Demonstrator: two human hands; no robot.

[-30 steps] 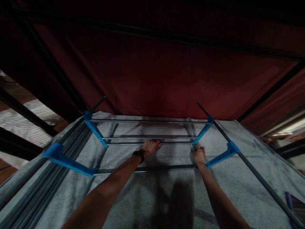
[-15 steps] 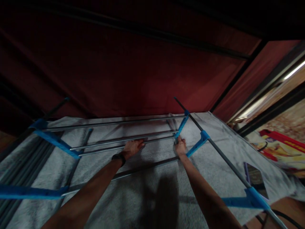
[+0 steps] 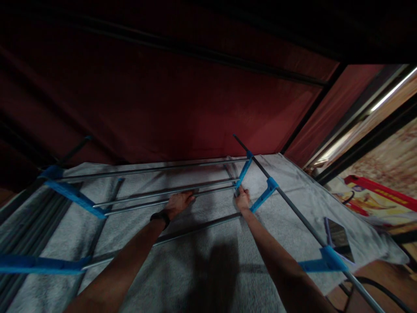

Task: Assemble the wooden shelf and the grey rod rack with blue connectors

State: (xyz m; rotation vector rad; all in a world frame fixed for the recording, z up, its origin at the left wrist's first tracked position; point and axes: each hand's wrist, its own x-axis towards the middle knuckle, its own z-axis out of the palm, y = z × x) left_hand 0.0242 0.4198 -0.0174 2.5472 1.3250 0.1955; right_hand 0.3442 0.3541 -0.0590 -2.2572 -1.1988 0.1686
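Head view, dim light. We see a rack frame of grey metal rods (image 3: 169, 190) and blue plastic connectors (image 3: 243, 171) lying on a grey cloth (image 3: 202, 265). Behind it hangs a dark red fabric wall (image 3: 182, 108) crossed by black poles.

Left hand (image 3: 178, 203): it lies palm down on the pair of close-set middle rods, fingers stretched toward the far side and only lightly curled. We cannot tell whether they close round a rod. A black band (image 3: 159, 217) sits on the wrist.

Right hand (image 3: 243, 201): it is at the right end of the same rods, touching the lower tip of the blue connector. The fingers are bunched at the joint, but the light is too poor to tell how tightly they grip.

A nearer rod (image 3: 195, 228) passes under both forearms. The right side rail (image 3: 293, 213) carries two further blue connectors (image 3: 263, 195) (image 3: 325, 258).

A phone (image 3: 339, 238) lies on the cloth just beside that rail, near the right edge. Beyond the cloth, at far right, lies a red-edged printed sheet (image 3: 374, 200); we can read no writing or brand on it or anywhere else.
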